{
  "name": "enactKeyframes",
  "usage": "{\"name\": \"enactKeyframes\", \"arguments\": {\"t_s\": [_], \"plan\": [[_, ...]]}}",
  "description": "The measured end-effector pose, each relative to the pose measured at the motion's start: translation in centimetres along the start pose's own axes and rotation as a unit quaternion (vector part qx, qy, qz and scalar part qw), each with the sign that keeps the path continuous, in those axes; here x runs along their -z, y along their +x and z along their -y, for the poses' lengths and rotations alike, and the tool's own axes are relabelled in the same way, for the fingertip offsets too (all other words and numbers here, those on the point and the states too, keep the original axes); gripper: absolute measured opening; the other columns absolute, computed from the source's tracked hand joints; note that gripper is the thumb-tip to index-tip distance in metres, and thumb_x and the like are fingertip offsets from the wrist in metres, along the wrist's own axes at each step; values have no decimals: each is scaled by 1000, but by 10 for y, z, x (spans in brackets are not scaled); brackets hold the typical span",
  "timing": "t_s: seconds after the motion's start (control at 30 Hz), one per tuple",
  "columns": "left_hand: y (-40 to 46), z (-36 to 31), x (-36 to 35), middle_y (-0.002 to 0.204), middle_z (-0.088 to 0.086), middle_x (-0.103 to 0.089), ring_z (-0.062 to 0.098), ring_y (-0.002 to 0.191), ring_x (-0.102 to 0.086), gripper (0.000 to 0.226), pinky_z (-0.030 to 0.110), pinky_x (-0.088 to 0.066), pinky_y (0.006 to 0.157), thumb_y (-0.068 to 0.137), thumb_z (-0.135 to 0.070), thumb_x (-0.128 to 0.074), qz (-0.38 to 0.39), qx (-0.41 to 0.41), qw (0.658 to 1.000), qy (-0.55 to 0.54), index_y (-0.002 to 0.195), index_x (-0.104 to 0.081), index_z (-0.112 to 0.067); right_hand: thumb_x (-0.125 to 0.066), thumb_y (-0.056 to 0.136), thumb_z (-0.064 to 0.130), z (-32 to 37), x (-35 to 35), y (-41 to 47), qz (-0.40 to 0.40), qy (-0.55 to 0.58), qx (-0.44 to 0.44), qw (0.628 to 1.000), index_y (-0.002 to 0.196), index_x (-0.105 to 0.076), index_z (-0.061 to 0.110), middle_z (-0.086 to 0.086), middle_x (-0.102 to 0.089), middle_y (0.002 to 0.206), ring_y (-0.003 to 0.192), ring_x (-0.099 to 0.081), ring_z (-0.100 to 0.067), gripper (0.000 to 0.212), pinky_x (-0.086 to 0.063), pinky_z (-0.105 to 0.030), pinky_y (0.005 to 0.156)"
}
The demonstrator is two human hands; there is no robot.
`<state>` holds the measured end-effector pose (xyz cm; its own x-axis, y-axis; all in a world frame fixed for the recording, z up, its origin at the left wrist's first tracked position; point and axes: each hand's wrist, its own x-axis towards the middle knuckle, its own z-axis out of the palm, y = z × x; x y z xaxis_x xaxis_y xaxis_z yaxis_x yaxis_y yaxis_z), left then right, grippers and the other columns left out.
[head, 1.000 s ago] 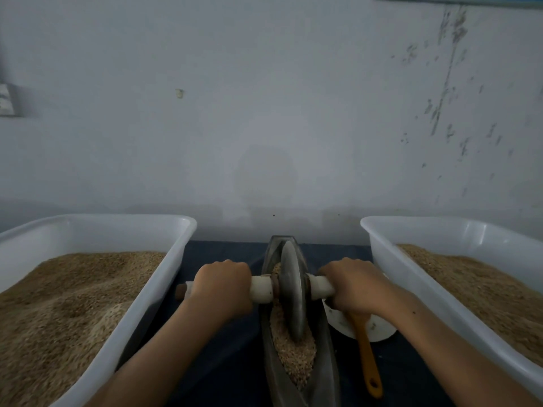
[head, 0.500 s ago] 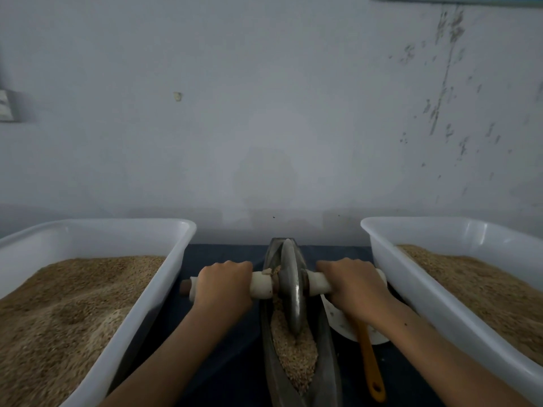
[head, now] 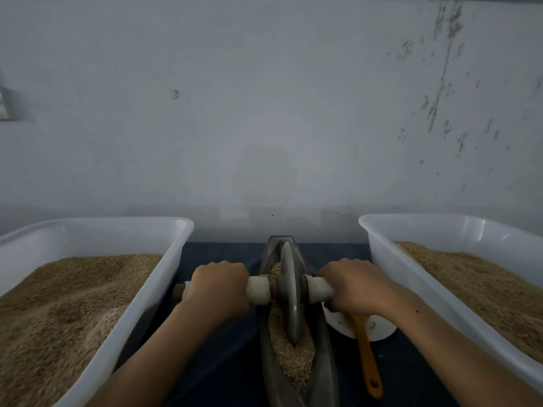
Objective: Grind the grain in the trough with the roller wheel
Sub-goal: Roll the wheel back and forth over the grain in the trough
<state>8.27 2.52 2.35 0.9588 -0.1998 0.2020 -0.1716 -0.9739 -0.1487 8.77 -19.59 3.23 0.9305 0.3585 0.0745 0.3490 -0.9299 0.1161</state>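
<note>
A narrow boat-shaped metal trough (head: pixel 324 362) runs away from me at the centre of the dark table, with brown grain (head: pixel 296 359) heaped along its bottom. A grey metal roller wheel (head: pixel 289 292) stands upright in the trough, its rim sunk in the grain. A pale axle handle (head: pixel 258 289) sticks out on both sides of the wheel. My left hand (head: pixel 219 284) grips the left half of the handle. My right hand (head: pixel 354 284) grips the right half, which is mostly hidden under the fingers.
A white plastic tub (head: pixel 164 277) full of grain stands on the left, a second white tub (head: pixel 390 265) with grain on the right. A white dish (head: pixel 379 327) with an orange-handled spoon (head: pixel 367 359) lies just right of the trough. A grey wall rises close behind.
Both hands pushed the wheel away along the trough toward its far end, then it stayed near there; more grain lies bare at the near end.
</note>
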Motion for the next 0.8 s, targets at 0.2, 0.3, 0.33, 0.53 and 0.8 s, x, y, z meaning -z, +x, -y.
{"name": "enactKeyframes", "arguments": {"t_s": [0.2,0.3,0.33,0.53,0.8], "plan": [[0,-4,-7,103,-4,-62,15,93,-60,22,26,-37,71,89,-35,-55,-94,18,995,-14,109,-52,-25,-53,90,25,3,-13,3,-134,-5,-13,991,100,-52,28,3,-64,95,88,-61,-20,11,-32,-30,67],[0,-3,-6,103,-3,-62,15,93,-60,22,25,-37,70,89,-34,-55,-75,16,997,-2,108,-54,-24,-54,90,26,3,-12,3,-122,-8,-13,992,102,-54,27,1,-64,97,91,-61,-20,12,-33,-30,67],[0,-3,-6,103,-3,-62,15,93,-60,23,25,-37,70,88,-33,-56,-64,14,998,3,108,-55,-23,-55,89,27,2,-11,2,-108,-9,-10,994,102,-55,26,1,-64,98,91,-61,-20,13,-35,-30,67],[0,2,0,103,-1,-62,15,91,-59,31,25,-42,74,84,-35,-61,17,-11,1000,-4,110,-57,-18,-63,85,32,0,0,-1,4,-6,6,1000,111,-60,24,1,-65,100,88,-62,-16,28,-41,-27,66],[1,-1,-6,100,-4,-62,15,89,-59,21,26,-37,70,86,-33,-58,-63,15,998,-9,105,-55,-25,-58,87,21,5,-3,1,-47,-8,-23,999,106,-56,24,0,-63,102,93,-60,-20,20,-35,-28,69]]}}
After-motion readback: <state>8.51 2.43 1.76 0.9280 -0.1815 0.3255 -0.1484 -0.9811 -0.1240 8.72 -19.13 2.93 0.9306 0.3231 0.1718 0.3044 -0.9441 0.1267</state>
